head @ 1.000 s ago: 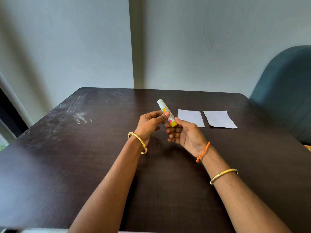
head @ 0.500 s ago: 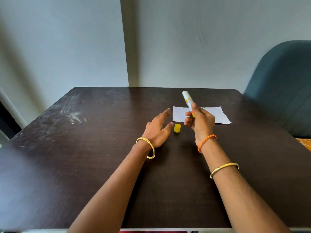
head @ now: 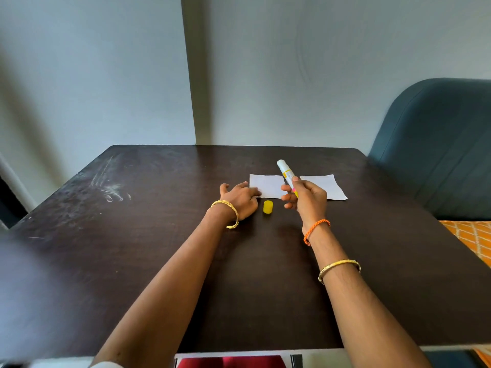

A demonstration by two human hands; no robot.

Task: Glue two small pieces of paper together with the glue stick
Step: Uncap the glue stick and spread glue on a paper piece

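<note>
- From my seat I saw the left hand (head: 240,199) lying palm-down on the dark table (head: 159,235), its fingers spread and loose, gripping nothing; the fingertips (head: 256,192) reached the near left corner of the left paper (head: 267,185) and seemed to touch it, though I could not be certain of contact.
- The left forearm ran up from the lower edge toward the middle of the table, with a gold bangle (head: 230,211) at the wrist.
- The yellow cap (head: 268,207) stood on the table between my view of the two hands, just beside the left hand and apart from both papers.
- The right hand (head: 305,200) was raised above the table, fingers curled tight around the lower part of the glue stick (head: 285,171); thumb and forefinger pinched its barrel.
- The glue stick was tilted, its white end pointing up and away to the left, over the gap between the papers.
- The right paper (head: 328,188) lay flat beyond the right hand, partly hidden by it, just beside the left paper and not overlapping it.
- The right wrist carried an orange braided band (head: 316,229), and a second gold bangle (head: 338,268) sat further down the forearm.
</note>
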